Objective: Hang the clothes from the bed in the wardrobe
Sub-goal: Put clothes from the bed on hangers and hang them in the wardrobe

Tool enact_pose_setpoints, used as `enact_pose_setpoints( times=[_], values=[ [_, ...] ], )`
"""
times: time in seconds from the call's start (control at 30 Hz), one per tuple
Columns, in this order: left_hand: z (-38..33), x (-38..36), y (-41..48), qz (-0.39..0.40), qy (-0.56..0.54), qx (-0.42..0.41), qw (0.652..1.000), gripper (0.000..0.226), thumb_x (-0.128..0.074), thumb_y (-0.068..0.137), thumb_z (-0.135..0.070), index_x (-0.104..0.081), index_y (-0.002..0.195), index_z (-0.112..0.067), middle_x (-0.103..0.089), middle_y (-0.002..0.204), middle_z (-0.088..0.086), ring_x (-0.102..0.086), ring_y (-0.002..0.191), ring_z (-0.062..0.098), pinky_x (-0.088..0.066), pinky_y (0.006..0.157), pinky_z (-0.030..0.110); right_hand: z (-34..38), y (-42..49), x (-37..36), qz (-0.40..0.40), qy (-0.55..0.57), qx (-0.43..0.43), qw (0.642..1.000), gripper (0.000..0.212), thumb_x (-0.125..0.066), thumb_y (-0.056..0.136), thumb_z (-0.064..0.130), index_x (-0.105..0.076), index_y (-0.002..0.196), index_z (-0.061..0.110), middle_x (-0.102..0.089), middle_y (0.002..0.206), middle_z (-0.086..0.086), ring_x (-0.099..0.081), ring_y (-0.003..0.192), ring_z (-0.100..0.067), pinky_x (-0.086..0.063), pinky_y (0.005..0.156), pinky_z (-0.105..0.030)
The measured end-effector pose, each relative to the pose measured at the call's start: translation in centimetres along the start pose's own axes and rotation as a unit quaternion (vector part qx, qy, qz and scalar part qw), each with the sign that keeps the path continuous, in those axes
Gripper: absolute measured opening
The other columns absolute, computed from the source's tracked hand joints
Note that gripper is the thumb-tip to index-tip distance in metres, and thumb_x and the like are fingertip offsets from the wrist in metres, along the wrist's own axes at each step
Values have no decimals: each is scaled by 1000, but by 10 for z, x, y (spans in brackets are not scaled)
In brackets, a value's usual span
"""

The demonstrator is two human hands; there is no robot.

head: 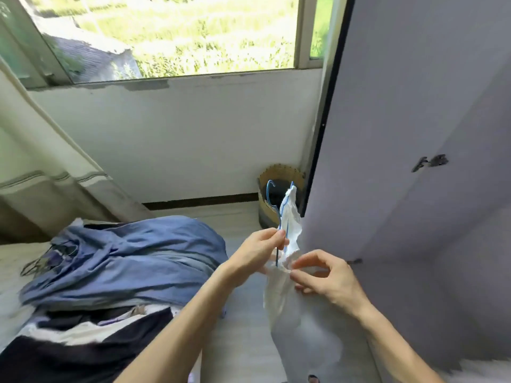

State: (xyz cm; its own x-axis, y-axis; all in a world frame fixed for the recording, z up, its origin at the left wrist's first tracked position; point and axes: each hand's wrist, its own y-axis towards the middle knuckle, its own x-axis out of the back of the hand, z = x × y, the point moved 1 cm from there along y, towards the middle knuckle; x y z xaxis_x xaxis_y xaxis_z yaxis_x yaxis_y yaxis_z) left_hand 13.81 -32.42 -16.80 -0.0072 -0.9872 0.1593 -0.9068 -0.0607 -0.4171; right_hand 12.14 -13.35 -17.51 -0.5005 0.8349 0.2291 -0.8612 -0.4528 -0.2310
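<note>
Bed (12,272): heap of crumpled blue cloth garments (124,258) lies over dark and white ones, waiting. Left hand (260,250) grips the thin blue wire hanger (279,221). A thin white fabric garment (293,305) is draped over 1 hanger arm. Right hand (326,275) pinches its edge. Judgement: steady the hanger and seat the second shoulder before turning to the pale lilac wardrobe door (414,120).

hands (260,250) (329,277): 2 | blue hanger (267,192): 1 | white garment (290,308): 1 | woven basket (279,170): 1
</note>
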Motion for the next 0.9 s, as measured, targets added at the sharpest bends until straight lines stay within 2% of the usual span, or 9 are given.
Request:
enact_pose_setpoints(
  times=[0.17, 0.27, 0.33, 0.4, 0.47, 0.57, 0.67, 0.8, 0.9],
  values=[
    [26, 53, -105, -39, 0, 32, 999, 46, -46, 102, -46, -65, 114, -5, -70, 87, -21, -71, 93, 21, -50, 74, 28, 3, -3, -44, -88, -191, 179, 961, 37, -75, 86, 35, -61, 120, 30, -62, 123, 11, -59, 112, -10, -49, 97, -31],
    [48, 70, -173, -52, 14, 47, 997, 42, -50, 101, -44, -70, 103, -8, -69, 83, -16, -73, 94, 24, -55, 82, 31, 16, 2, -83, -43, -311, 297, 902, 60, -57, 91, 52, -46, 145, 28, -38, 153, 1, -31, 140, -20, -27, 115, -39],
    [69, 79, -223, -81, -17, 44, 996, 37, -53, 101, -42, -71, 94, -10, -73, 88, -9, -71, 93, 26, -58, 83, 30, 21, 5, -119, 9, -394, 333, 857, 56, -39, 93, 63, -53, 139, 35, -38, 155, -2, -24, 146, -26, -25, 117, -47],
    [95, 85, -273, -139, -75, 40, 987, 33, -56, 100, -39, -70, 89, -11, -74, 96, 3, -69, 95, 32, -59, 87, 39, 24, -2, -162, 76, -423, 384, 818, 54, -32, 96, 68, -69, 112, 32, -58, 138, -3, -36, 141, -30, -33, 114, -49],
    [126, 84, -330, -214, -129, 60, 966, 31, -54, 101, -32, -67, 91, -5, -72, 89, 3, -71, 88, 34, -59, 80, 35, 19, -23, -211, 131, -385, 441, 800, 63, -31, 97, 70, -71, 89, 21, -71, 103, -2, -60, 114, -31, -45, 100, -40],
    [168, 63, -409, -290, -174, 95, 936, 31, -52, 102, -30, -64, 97, -2, -70, 76, -9, -72, 87, 40, -54, 73, 26, 14, -67, -276, 204, -326, 482, 788, 61, -33, 94, 73, -61, 76, 21, -56, 73, 7, -62, 77, -29, -46, 74, -39],
    [206, 22, -486, -364, -212, 134, 897, 31, -55, 101, -27, -63, 100, 3, -72, 87, -5, -73, 95, 34, -46, 63, 15, 10, -123, -330, 289, -282, 526, 748, 59, -35, 91, 75, -56, 70, 25, -41, 67, 17, -59, 66, -26, -46, 68, -40],
    [230, -38, -562, -471, -265, 138, 830, 35, -55, 102, -27, -63, 105, 7, -70, 94, 3, -71, 97, 29, -52, 84, 30, 8, -194, -378, 384, -268, 566, 679, 61, -33, 88, 79, -55, 67, 26, -46, 63, 15, -59, 67, -21, -38, 65, -34],
    [231, -82, -599, -549, -273, 176, 770, 48, -47, 103, -37, -63, 104, 9, -70, 95, 1, -73, 94, 25, -53, 79, 23, 10, -238, -396, 449, -268, 579, 626, 64, -28, 85, 82, -52, 64, 26, -46, 60, 13, -59, 66, -22, -39, 60, -33]
  ],
)
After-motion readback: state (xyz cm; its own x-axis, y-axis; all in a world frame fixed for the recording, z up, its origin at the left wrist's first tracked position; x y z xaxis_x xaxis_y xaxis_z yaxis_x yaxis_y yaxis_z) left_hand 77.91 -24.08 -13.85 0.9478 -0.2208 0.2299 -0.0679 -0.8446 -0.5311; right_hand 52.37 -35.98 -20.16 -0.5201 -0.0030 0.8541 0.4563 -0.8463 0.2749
